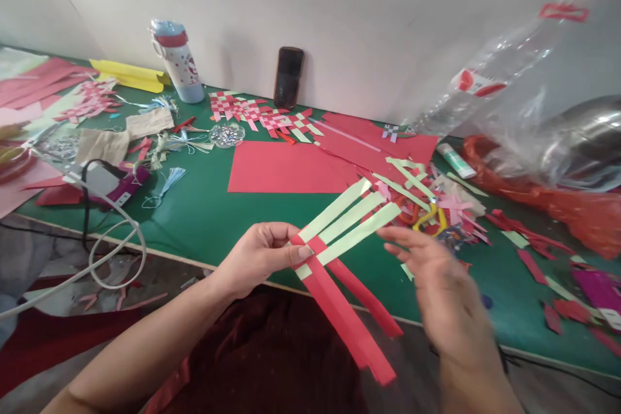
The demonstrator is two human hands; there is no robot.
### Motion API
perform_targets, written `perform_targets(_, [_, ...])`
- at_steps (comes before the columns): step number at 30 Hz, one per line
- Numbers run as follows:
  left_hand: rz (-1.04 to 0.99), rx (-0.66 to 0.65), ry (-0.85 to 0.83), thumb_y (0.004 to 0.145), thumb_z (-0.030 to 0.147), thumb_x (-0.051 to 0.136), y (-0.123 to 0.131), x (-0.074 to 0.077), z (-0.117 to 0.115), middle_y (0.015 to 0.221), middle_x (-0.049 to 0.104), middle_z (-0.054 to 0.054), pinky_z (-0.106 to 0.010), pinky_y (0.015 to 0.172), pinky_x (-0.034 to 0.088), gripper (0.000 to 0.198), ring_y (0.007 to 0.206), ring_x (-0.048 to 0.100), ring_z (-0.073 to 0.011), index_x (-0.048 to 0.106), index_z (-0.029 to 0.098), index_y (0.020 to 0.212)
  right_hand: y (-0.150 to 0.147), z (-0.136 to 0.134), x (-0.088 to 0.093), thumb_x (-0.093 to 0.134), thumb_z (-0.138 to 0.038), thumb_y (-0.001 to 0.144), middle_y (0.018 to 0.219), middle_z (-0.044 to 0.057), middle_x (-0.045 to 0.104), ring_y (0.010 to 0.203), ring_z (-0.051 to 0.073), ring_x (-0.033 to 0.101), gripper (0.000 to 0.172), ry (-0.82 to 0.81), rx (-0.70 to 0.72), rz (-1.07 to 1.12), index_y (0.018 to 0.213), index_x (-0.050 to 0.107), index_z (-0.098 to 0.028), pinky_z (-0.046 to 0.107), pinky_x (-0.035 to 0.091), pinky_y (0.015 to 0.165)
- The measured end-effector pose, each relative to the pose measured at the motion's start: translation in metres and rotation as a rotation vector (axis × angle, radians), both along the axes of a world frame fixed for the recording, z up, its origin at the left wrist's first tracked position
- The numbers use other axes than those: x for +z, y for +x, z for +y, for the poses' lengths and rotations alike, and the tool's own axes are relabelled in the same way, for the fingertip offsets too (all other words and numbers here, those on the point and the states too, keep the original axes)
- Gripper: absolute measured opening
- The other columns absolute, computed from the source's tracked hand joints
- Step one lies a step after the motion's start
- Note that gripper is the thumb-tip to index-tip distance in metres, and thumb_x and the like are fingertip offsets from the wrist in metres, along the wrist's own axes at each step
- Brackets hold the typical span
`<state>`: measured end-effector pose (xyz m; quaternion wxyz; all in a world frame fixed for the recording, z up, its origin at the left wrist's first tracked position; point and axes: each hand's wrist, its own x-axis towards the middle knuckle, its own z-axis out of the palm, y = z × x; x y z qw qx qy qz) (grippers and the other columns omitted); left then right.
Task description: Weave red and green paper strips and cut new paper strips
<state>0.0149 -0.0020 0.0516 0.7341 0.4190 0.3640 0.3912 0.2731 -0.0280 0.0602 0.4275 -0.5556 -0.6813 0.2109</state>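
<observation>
My left hand (269,249) pinches a small weave of paper strips, the thumb pressed over the crossing. Three pale green strips (347,217) fan out from it toward the upper right. Long red strips (349,317) hang down toward the lower right, over the table's front edge. My right hand (441,288) is beside the green strip ends, slightly blurred by motion, its fingers apart with nothing seen in them. A heap of paper scraps lies beyond it, with the yellow handle of scissors (431,220) among them.
On the green table (204,187) lie red paper sheets (291,168) and several finished woven pieces (257,113). A phone (288,77) leans on the wall near a bottle (179,61). To the right are a large plastic bottle (509,52) and a glue stick (456,160); a white cable (116,281) hangs left.
</observation>
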Motion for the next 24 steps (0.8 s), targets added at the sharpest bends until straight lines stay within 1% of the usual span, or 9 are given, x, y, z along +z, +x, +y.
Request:
perform_targets(2, [0.008, 0.0, -0.037, 0.075, 0.031, 0.079, 0.001, -0.004, 0.0, 0.072, 0.073, -0.001, -0.02, 0.067, 0.049, 0.019, 0.063, 0.063, -0.0082, 0.07, 0.014, 0.077, -0.01, -0.001, -0.001, 0.038, -0.054, 0.097, 0.117, 0.011, 0.068, 0.109, 0.025, 0.065, 0.046, -0.165, 0.119, -0.04, 0.115, 0.065, -0.022, 0.037, 0.054, 0.091])
perform_targets(4, [0.017, -0.007, -0.054, 0.076, 0.031, 0.079, 0.002, -0.009, 0.0, 0.073, 0.073, -0.001, -0.019, 0.066, 0.047, 0.02, 0.063, 0.062, -0.0076, 0.071, 0.014, 0.077, -0.023, -0.001, 0.0, 0.052, -0.057, 0.09, 0.11, 0.008, 0.07, 0.103, 0.023, 0.066, 0.041, -0.29, 0.197, -0.033, 0.106, 0.068, -0.023, 0.034, 0.054, 0.089])
perform_targets(7, [0.022, -0.016, -0.061, 0.077, 0.032, 0.078, 0.002, -0.015, 0.0, 0.074, 0.073, -0.001, -0.02, 0.068, 0.047, 0.019, 0.065, 0.062, -0.0082, 0.07, 0.014, 0.078, -0.041, 0.001, 0.003, 0.056, -0.053, 0.088, 0.096, 0.003, 0.07, 0.089, 0.019, 0.066, 0.032, -0.444, 0.219, -0.037, 0.091, 0.068, -0.024, 0.03, 0.052, 0.084])
perform_targets(10, [0.039, 0.009, -0.045, 0.077, 0.032, 0.077, 0.002, -0.019, 0.001, 0.073, 0.072, -0.001, -0.02, 0.068, 0.046, 0.02, 0.065, 0.061, -0.0078, 0.07, 0.014, 0.077, -0.049, 0.005, 0.002, 0.054, -0.051, 0.09, 0.091, 0.001, 0.069, 0.084, 0.016, 0.064, 0.03, -0.547, 0.204, -0.02, 0.084, 0.067, -0.024, 0.028, 0.05, 0.081])
perform_targets(14, [0.068, 0.043, -0.032, 0.077, 0.033, 0.077, 0.0, -0.025, 0.001, 0.071, 0.07, -0.001, -0.02, 0.067, 0.045, 0.021, 0.064, 0.059, -0.0074, 0.07, 0.013, 0.078, -0.051, 0.007, -0.003, 0.055, -0.051, 0.089, 0.088, 0.0, 0.069, 0.081, 0.016, 0.063, 0.03, -0.588, 0.187, -0.007, 0.083, 0.068, -0.024, 0.028, 0.047, 0.079])
perform_targets(19, [0.056, -0.01, -0.056, 0.077, 0.035, 0.077, -0.003, -0.024, 0.003, 0.078, 0.072, -0.003, -0.022, 0.069, 0.048, 0.024, 0.068, 0.062, -0.0102, 0.069, 0.013, 0.084, -0.051, 0.005, -0.007, 0.054, -0.048, 0.09, 0.089, -0.001, 0.069, 0.082, 0.015, 0.063, 0.028, -0.613, 0.218, -0.003, 0.083, 0.068, -0.025, 0.026, 0.047, 0.077])
perform_targets(21, [0.066, -0.003, -0.043, 0.079, 0.036, 0.075, -0.004, -0.023, 0.004, 0.073, 0.069, -0.001, -0.021, 0.064, 0.046, 0.024, 0.063, 0.059, -0.0087, 0.068, 0.013, 0.082, -0.052, 0.004, -0.009, 0.055, -0.047, 0.09, 0.091, -0.001, 0.069, 0.085, 0.015, 0.064, 0.026, -0.613, 0.245, -0.001, 0.083, 0.068, -0.025, 0.026, 0.047, 0.079])
perform_targets(24, [0.105, 0.055, -0.006, 0.081, 0.038, 0.072, -0.004, -0.022, 0.005, 0.061, 0.061, 0.002, -0.019, 0.056, 0.042, 0.028, 0.054, 0.051, -0.0058, 0.065, 0.013, 0.072, -0.054, 0.003, -0.011, 0.056, -0.046, 0.091, 0.089, -0.001, 0.069, 0.084, 0.015, 0.064, 0.025, -0.607, 0.267, 0.0, 0.082, 0.068, -0.025, 0.026, 0.046, 0.08])
